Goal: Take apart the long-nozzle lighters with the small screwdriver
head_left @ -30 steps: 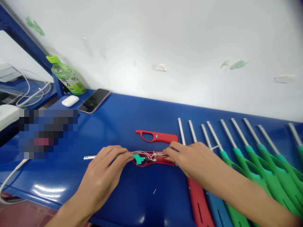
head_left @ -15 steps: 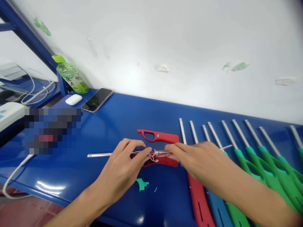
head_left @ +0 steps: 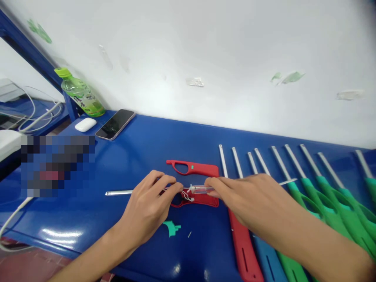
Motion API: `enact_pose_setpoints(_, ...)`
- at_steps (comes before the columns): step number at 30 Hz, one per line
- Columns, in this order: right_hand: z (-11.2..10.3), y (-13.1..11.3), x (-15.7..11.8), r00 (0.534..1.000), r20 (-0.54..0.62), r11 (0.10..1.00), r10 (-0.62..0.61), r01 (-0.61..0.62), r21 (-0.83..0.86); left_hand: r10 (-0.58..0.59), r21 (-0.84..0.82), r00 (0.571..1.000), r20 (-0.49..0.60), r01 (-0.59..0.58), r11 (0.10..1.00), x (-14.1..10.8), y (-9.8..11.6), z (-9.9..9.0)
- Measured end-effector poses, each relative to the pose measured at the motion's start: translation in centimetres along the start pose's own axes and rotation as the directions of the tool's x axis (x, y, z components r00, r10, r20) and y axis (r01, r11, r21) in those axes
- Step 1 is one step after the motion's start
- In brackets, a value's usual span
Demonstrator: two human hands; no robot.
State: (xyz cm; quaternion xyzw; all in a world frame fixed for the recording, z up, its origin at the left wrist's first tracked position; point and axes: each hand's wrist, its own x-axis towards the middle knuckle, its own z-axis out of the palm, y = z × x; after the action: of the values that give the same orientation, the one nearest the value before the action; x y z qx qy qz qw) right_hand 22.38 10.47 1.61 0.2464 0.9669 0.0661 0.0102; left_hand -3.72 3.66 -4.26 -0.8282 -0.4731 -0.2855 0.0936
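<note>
An opened gas lighter lies on the blue table, its red lower shell (head_left: 205,200) facing up and its metal tube (head_left: 119,192) pointing left. My left hand (head_left: 151,199) is closed around the lighter where tube and shell meet; its fingertips hide that joint. My right hand (head_left: 232,192) pinches a clear fuel tank (head_left: 200,189) by its right end, just above the shell. Thin white wires (head_left: 186,195) loop by the tank's left end. Beyond the hands rests the other red shell half (head_left: 204,169). A green trigger piece (head_left: 172,228) and a small screw (head_left: 189,234) lie nearer me.
Several long lighters line the right side, including a red one (head_left: 245,246), a blue one (head_left: 267,258) and green ones (head_left: 331,196). At the back left are a phone (head_left: 115,124), a white case (head_left: 85,124) and a green bottle (head_left: 84,94). A white wall (head_left: 164,47) stands behind.
The fuel tank shows more clearly and sits slightly clear of the shell, still in my right hand. My left fingers have shifted slightly left along the lighter. The whole view has shifted a little.
</note>
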Motion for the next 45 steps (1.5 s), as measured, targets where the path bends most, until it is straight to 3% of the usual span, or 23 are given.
enact_pose_setpoints(8,-0.1,2.3,-1.2,0.983,-0.177,0.998,0.059,-0.062,-0.009,-0.075,0.036,0.997,0.0,0.075,0.996,-0.5,-1.5,-0.2)
enact_pose_setpoints(19,-1.0,-0.7,-0.8,0.994,-0.106,0.99,-0.034,0.048,0.131,-0.123,-0.308,0.992,0.005,0.118,0.944,-0.3,2.4,-1.0)
enact_pose_setpoints(26,-1.6,-2.1,-0.7,0.98,-0.129,0.977,-0.152,0.169,0.128,-0.159,-0.399,0.979,0.129,0.199,0.895,-1.6,3.3,-2.6)
enact_pose_setpoints(34,-1.9,-3.1,-1.2,0.98,-0.135,0.975,-0.145,0.165,0.148,-0.139,-0.518,0.953,0.269,0.265,0.814,-2.3,4.0,-3.7)
enact_pose_setpoints(37,-1.7,-3.1,-1.2,0.983,-0.11,0.973,-0.149,0.166,0.161,-0.126,-0.487,0.945,0.303,0.267,0.831,-2.1,3.7,-4.2)
enact_pose_setpoints(42,-1.0,-3.1,-1.2,0.993,-0.035,0.98,-0.111,0.115,0.162,-0.206,-0.288,0.963,0.175,0.251,0.924,-2.9,1.6,-4.5)
enact_pose_setpoints(45,-0.4,-3.4,-1.3,0.991,-0.031,0.977,-0.128,0.131,0.17,-0.2,-0.191,0.966,0.164,0.23,0.954,-3.9,0.6,-4.5)
